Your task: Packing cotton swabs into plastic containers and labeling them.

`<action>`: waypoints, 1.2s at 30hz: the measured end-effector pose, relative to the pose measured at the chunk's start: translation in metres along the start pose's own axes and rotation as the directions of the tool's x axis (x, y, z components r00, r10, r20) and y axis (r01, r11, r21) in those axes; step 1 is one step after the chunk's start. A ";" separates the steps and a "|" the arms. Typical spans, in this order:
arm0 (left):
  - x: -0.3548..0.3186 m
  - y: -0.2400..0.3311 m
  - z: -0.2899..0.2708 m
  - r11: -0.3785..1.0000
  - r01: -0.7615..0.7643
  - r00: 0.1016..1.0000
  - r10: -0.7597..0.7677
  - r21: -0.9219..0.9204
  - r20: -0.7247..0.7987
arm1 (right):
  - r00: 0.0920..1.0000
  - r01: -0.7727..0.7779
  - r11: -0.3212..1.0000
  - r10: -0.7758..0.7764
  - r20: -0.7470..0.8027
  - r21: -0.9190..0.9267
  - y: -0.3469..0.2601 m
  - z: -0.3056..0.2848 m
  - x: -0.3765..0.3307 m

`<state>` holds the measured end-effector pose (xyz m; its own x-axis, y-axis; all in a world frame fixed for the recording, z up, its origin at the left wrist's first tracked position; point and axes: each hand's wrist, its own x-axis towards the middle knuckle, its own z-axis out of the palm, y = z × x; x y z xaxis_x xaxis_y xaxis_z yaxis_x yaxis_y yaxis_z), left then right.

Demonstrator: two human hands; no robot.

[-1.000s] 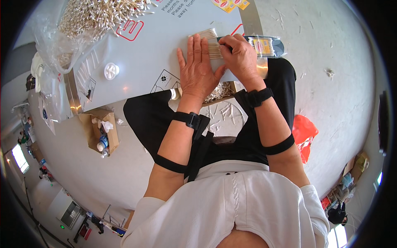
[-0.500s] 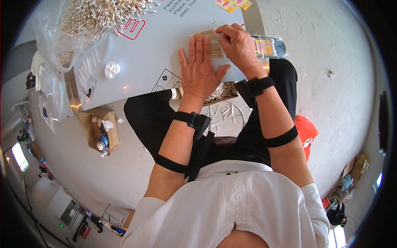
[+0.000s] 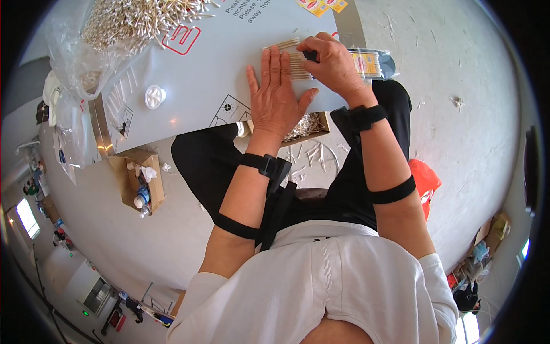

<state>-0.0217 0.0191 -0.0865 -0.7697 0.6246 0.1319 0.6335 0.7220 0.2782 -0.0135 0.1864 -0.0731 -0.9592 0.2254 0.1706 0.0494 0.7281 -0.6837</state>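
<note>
My left hand [image 3: 277,94] lies flat, fingers spread, on the grey table [image 3: 189,80], pressing down a row of wooden-stemmed cotton swabs [image 3: 285,45]. My right hand [image 3: 331,64] is curled over the right end of the same row and grips a small dark tool, mostly hidden under its fingers. A clear packet with a yellow label [image 3: 372,62] lies just right of that hand at the table's edge. Both wrists carry black straps.
A big heap of loose cotton swabs [image 3: 137,20] fills the table's far left on clear plastic. A white round lid [image 3: 154,96] sits on the table. A small box of swabs [image 3: 306,126] sits under the table edge. On the floor: a cardboard box [image 3: 137,178], an orange bag [image 3: 424,180].
My right hand has slid left along the swab row, closer to my left hand, uncovering more of the packet. My left hand stays pressed flat.
</note>
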 end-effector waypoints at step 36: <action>-0.011 0.005 0.002 1.000 0.004 1.000 -0.004 -0.023 0.005 | 0.987 0.083 0.996 -0.085 0.139 0.024 0.006 -0.016 -0.019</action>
<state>-0.0098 0.0171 -0.0886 -0.7718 0.6232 0.1264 0.6285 0.7174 0.3007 0.0092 0.1965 -0.0694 -0.9893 0.0703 0.1278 -0.0366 0.7285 -0.6840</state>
